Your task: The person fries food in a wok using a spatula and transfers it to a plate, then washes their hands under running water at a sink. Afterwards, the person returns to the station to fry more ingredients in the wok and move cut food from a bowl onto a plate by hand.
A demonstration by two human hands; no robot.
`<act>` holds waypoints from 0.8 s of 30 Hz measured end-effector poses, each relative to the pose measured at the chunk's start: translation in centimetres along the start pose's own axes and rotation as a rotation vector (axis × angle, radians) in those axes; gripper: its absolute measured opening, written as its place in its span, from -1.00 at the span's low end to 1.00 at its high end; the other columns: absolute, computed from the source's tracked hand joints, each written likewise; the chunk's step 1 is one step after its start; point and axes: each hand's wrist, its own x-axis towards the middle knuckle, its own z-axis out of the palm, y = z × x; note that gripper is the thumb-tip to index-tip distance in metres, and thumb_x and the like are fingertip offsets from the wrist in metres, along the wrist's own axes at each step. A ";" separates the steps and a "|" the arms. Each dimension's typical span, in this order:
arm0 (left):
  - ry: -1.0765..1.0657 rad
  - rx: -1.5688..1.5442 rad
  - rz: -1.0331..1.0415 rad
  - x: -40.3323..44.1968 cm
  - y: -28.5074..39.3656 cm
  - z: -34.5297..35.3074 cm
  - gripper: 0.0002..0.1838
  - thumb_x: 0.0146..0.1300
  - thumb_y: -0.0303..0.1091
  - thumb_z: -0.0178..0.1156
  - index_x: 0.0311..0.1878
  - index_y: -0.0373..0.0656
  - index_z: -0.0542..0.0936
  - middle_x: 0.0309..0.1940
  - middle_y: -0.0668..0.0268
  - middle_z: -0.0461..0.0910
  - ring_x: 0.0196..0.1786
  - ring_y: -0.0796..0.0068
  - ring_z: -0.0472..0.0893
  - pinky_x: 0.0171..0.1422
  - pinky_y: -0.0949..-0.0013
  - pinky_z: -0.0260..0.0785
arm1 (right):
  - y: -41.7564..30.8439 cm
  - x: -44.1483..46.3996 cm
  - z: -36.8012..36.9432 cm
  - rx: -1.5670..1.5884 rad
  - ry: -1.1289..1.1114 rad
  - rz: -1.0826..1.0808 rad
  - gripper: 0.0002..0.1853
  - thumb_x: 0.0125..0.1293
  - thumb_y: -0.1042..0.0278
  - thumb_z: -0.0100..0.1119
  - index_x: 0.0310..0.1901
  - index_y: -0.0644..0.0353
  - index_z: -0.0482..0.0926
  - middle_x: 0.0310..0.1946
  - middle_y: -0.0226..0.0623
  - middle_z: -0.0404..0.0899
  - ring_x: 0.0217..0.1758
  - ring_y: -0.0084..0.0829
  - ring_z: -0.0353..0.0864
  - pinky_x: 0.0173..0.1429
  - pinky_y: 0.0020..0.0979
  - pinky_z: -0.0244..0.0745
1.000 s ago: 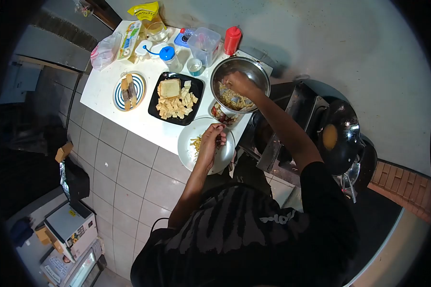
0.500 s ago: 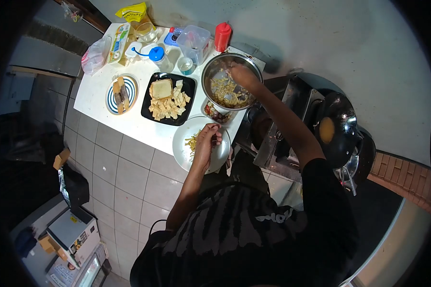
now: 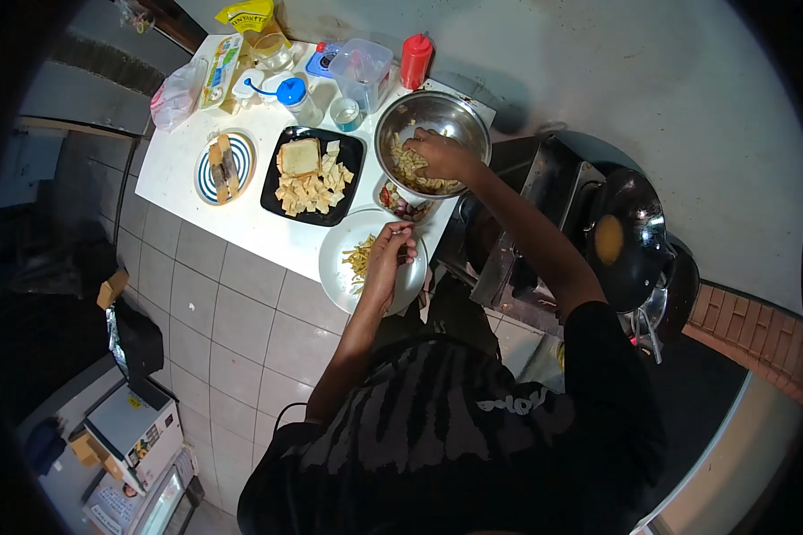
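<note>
My right hand (image 3: 439, 157) reaches into a steel bowl (image 3: 478, 127), its fingers down among pale chopped pieces (image 3: 409, 167); the fingertips are hidden there. Above a white plate (image 3: 332, 267) my left hand (image 3: 389, 254) is held with its fingers curled together, and whatever it holds is too small to name. Yellowish strips (image 3: 359, 260) lie on that plate beside the left hand. Between bowl and plate sits a container of red and purplish pieces (image 3: 403, 204). A black square dish (image 3: 274, 201) left of the bowl bears bread slices (image 3: 300, 158) and cut squares (image 3: 316, 193).
A striped plate (image 3: 203, 182) holds two long items. Along the wall stand a red bottle (image 3: 416, 61), a clear container (image 3: 362, 73), a blue-lidded jar (image 3: 300, 100) and a yellow bag (image 3: 248, 16). At right, a black wok (image 3: 633, 254) is by the stove (image 3: 531, 214).
My right hand has moved from the bowl's upper part down into the pieces at its left side. The left hand remains over the plate. The view has shifted slightly.
</note>
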 end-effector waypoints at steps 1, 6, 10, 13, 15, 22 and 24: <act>0.050 0.040 0.026 0.3 0.0 0.3 -0.69 0.32 -0.28 0.03 0.05 -0.22 0.37 -0.39 0.39 0.45 -0.37 0.59 0.46 -0.25 0.52 0.32 | 0.0 0.1 0.3 0.030 -0.017 0.007 -0.50 -0.01 0.27 0.33 0.03 0.08 0.47 -0.05 -0.14 0.42 0.08 -0.10 0.46 0.15 -0.17 0.40; 0.150 0.201 0.119 3.1 3.1 2.1 -0.41 0.25 -0.26 0.14 0.27 -0.25 0.19 -0.14 0.16 0.47 -0.25 0.52 0.54 -0.20 0.45 0.43 | 0.1 -0.4 -1.4 0.141 -0.027 -0.086 -0.57 0.01 0.31 0.32 -0.02 0.08 0.49 -0.15 -0.21 0.43 0.03 -0.16 0.45 0.09 -0.19 0.39; 0.286 0.597 0.468 12.3 0.6 -1.5 -0.20 0.16 -0.21 0.25 0.35 -0.26 0.05 -0.10 -0.01 0.43 -0.24 0.29 0.57 -0.19 0.41 0.43 | -0.9 -2.7 -4.4 -0.025 0.638 0.117 -0.63 -0.01 0.26 0.31 -0.13 0.13 0.54 -0.19 -0.08 0.45 -0.05 -0.05 0.48 0.05 -0.14 0.39; 0.308 0.726 0.465 11.9 2.5 -1.0 -0.27 0.15 -0.33 0.19 0.34 -0.26 0.09 -0.06 -0.19 0.44 -0.19 0.10 0.60 -0.24 0.29 0.49 | 0.2 -4.0 -1.9 -0.131 1.094 0.397 -0.66 0.00 0.28 0.32 -0.17 0.19 0.55 -0.07 -0.03 0.46 -0.02 0.04 0.45 0.02 -0.07 0.37; 0.121 0.558 0.406 9.0 5.1 1.1 -0.35 0.17 -0.38 0.12 0.33 -0.25 0.15 -0.07 -0.25 0.45 -0.06 -0.01 0.54 0.00 0.12 0.42 | 4.3 -5.0 2.6 0.273 0.882 0.701 -0.64 0.00 0.35 0.32 -0.12 0.23 0.55 -0.05 0.01 0.49 -0.05 0.00 0.50 -0.01 -0.10 0.39; 0.278 0.739 0.691 8.3 2.9 -1.5 -0.41 0.14 -0.49 -0.01 0.30 -0.26 0.22 0.00 -0.02 0.48 -0.02 0.12 0.53 0.08 0.21 0.36 | -1.3 -9.1 -1.5 0.575 0.823 0.621 -0.64 0.08 0.49 0.19 -0.03 0.30 0.52 -0.27 -0.01 0.59 -0.19 -0.11 0.62 -0.08 -0.29 0.48; 0.265 0.489 0.657 6.0 3.8 -0.1 -0.39 0.09 -0.48 0.02 0.28 -0.32 0.22 0.02 -0.02 0.44 0.01 0.15 0.49 0.12 0.23 0.30 | -5.2 -10.1 -5.5 0.517 0.984 0.477 -0.66 0.07 0.54 0.16 -0.06 0.30 0.54 -0.24 0.00 0.59 -0.15 -0.09 0.61 -0.07 -0.29 0.48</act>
